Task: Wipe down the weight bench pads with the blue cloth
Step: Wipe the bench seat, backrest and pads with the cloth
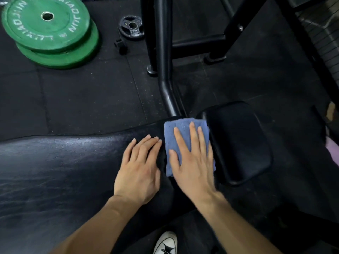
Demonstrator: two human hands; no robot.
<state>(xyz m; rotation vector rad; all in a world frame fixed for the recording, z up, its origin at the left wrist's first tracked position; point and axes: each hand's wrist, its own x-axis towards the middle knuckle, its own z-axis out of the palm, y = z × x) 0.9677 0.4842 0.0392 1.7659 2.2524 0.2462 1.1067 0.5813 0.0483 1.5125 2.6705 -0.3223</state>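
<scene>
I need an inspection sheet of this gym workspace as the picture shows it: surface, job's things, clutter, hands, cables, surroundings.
Surface: long black vinyl bench pad, glossy, with pale streaks.
Job's things: folded blue cloth lies at the long pad's end, beside the small black seat pad.
Clutter: two stacked green weight plates, small black plate, black collar clamp, all on the floor.
Hands: left hand flat on the long pad; right hand flat on the cloth.
Cables: nothing seen.
Surroundings: black rubber floor mats, black steel frame, white shoe.
</scene>
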